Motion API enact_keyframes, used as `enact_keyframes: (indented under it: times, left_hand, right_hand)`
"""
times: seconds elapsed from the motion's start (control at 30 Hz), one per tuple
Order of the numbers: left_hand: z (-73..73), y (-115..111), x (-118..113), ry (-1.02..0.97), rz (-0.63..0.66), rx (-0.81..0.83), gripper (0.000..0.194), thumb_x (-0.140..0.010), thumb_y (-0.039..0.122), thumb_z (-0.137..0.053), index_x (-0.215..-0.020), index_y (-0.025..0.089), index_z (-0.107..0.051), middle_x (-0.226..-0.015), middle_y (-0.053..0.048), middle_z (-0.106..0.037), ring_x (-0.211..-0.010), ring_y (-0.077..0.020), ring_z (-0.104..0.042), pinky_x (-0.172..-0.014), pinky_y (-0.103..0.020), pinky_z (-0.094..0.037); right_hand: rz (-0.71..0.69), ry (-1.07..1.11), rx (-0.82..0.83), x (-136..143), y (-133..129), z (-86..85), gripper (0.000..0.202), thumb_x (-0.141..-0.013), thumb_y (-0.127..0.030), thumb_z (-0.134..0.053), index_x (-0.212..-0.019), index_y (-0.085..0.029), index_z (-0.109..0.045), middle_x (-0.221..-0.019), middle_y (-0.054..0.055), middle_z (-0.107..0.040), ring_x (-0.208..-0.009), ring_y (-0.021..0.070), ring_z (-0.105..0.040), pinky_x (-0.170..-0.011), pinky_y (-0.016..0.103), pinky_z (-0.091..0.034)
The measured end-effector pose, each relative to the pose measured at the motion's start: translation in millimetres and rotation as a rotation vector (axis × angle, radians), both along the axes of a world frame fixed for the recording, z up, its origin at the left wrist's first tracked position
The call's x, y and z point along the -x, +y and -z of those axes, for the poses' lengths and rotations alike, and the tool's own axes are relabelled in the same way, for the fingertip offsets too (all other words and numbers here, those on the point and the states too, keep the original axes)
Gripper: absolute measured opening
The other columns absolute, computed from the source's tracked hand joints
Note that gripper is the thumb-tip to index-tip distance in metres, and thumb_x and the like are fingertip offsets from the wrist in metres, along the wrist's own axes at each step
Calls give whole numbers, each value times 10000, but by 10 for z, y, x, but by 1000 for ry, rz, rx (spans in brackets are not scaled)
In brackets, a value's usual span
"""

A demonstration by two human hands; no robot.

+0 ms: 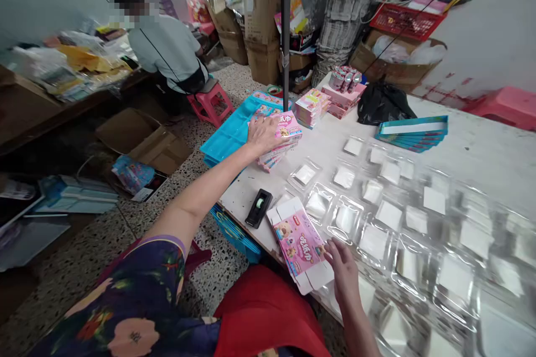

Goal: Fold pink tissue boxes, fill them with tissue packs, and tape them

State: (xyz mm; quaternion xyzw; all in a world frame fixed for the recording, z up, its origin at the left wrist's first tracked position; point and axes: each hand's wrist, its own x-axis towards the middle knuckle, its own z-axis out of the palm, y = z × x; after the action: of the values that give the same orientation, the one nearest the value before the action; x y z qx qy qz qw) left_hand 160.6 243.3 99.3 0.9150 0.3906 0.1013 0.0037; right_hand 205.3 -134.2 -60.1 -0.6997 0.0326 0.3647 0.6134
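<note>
My left hand (263, 135) reaches out to the far left of the table, its fingers closed over the end of a pink printed box (288, 125). That box tops a short stack of similar boxes (272, 160). Near the table's front edge lies a flattened pink carton (299, 242) with white flaps folded outwards. Beside its right edge is my right hand (342, 268), fingers apart and slightly bent, the fingertips at the carton's side. Whether they touch it I cannot tell. A black tape dispenser (258, 208) stands left of the carton.
Rows of clear plastic trays (387, 215) with white pieces cover the right side. Blue plastic trays (228, 134) lie at the left corner by a dark pole (286, 33). Behind are pink box stacks (312, 106) and a black bag (386, 101). A person (165, 47) sits further back.
</note>
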Motion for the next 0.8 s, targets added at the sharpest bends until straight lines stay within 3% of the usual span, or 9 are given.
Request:
enact_keyframes:
  times: [0.2,0.27,0.3,0.37,0.47,0.53,0.6,0.7,0.8]
  left_hand:
    - [-1076,343,-334,-385,-59,71,877,-867,415,-575,-1524,182,-42,-1018,-89,-688,-996,-248,-619,-903,-348,-412]
    - [-1191,257,-380,-474,32,116,787,-889,396,-535,-1516,195,-103,-928,-43,-680,-924,-218,-635,-876,-331,-424]
    - [-1118,150,-369,-490,116,177,701,-902,410,-503,-1495,199,-194,-901,-29,-667,-908,-207,-637,-869,-328,-427]
    - [-703,-196,-265,-432,316,361,530,-915,466,-451,-1367,191,-425,-905,-26,-642,-923,-202,-628,-872,-335,-435]
    - [335,-933,72,-81,474,576,439,-838,505,-556,-1127,180,-615,-1047,-74,-624,-1045,-247,-564,-941,-380,-427]
    - [1028,-1390,296,197,386,646,403,-812,475,-595,-1058,160,-640,-1135,-120,-597,-1148,-285,-501,-1008,-395,-386]
    - [1539,-1694,415,335,185,683,436,-802,460,-598,-1073,120,-615,-1192,-166,-560,-1197,-321,-465,-1011,-422,-380]
    - [1842,-1850,410,219,2,801,440,-752,382,-647,-1093,113,-575,-1249,-182,-525,-1251,-333,-432,-1029,-435,-361]
    - [1748,-1824,379,107,-36,959,328,-748,358,-652,-977,131,-593,-1092,-146,-615,-1126,-301,-548,-956,-413,-429]
  right_hand:
    - [28,297,-68,89,34,35,589,-577,-486,-833,-1045,-200,-617,-1065,42,-678,-949,221,-675,-799,334,-567]
    - [82,456,-85,164,15,-3,554,-565,-448,-846,-1008,-218,-607,-1035,22,-665,-918,208,-672,-774,351,-579]
    - [118,522,-87,205,-11,-22,530,-564,-427,-847,-988,-224,-601,-1018,14,-654,-906,202,-666,-763,361,-583]
    - [190,587,-93,286,-86,-42,469,-580,-384,-834,-952,-231,-593,-983,4,-630,-897,192,-649,-753,370,-588]
    - [319,616,-70,395,-194,-21,361,-617,-354,-788,-876,-241,-563,-887,-21,-583,-807,165,-612,-728,394,-592]
    - [375,649,-19,447,-228,22,311,-651,-357,-748,-866,-252,-548,-818,-37,-543,-742,151,-583,-711,404,-590]
    - [403,684,43,469,-228,85,269,-687,-366,-703,-872,-260,-539,-775,-46,-522,-703,145,-571,-699,405,-587]
    - [403,700,89,439,-203,179,211,-717,-360,-660,-845,-248,-535,-772,-33,-569,-671,139,-583,-649,353,-572]
    - [371,675,84,390,-195,193,198,-699,-346,-679,-796,-226,-554,-740,-16,-615,-647,136,-608,-587,278,-534]
